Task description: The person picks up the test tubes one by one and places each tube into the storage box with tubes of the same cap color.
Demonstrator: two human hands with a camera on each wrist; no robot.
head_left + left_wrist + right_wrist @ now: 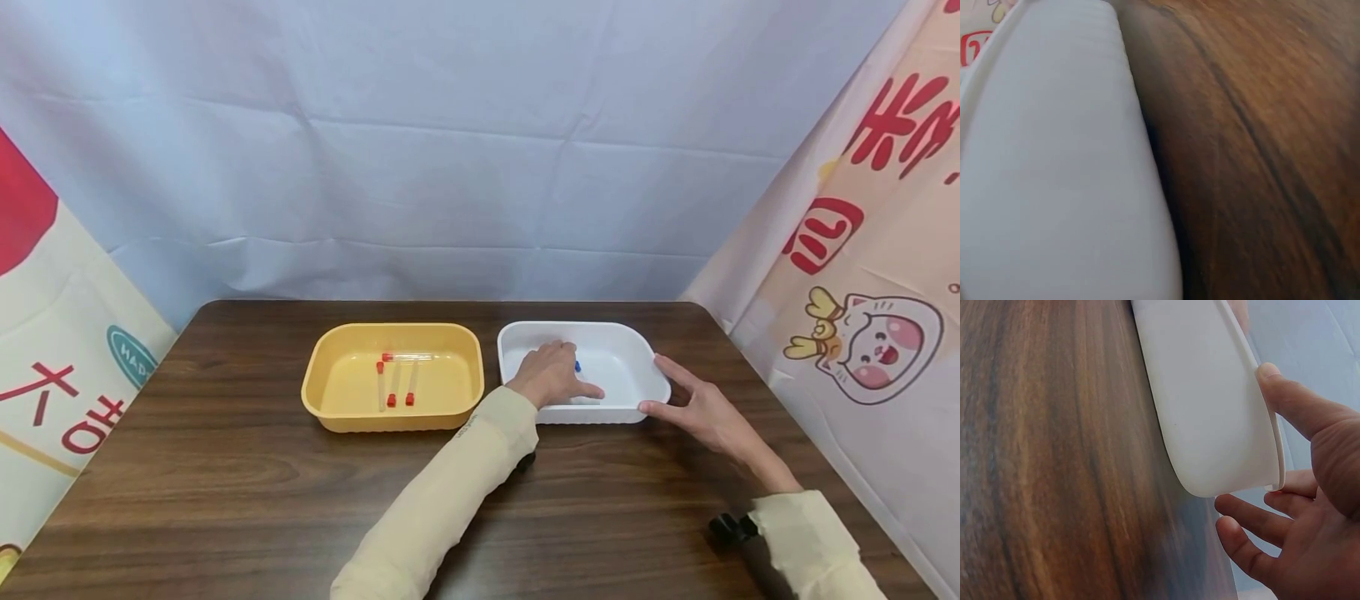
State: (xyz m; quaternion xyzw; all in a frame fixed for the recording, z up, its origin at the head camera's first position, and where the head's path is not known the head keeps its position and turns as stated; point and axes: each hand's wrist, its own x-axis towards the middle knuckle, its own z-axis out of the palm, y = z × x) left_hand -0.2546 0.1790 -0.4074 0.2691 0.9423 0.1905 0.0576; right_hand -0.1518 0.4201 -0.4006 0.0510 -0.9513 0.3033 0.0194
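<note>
My left hand reaches down into the white plastic tray, its thumb spread to the right, away from the fingers. A small blue cap shows between that thumb and the index finger; the other fingertips are hidden behind the hand. With my right hand I hold the tray's right end. In the right wrist view the thumb presses the rim on the near side, while the fingers curve around the end wall. The left wrist view has only the tray's outer wall and the tabletop, no hand.
Left of the white tray stands a yellow tray holding several clear tubes with red caps. Both trays sit toward the back of the brown wooden table. A white cloth hangs behind, with printed cloths at both sides.
</note>
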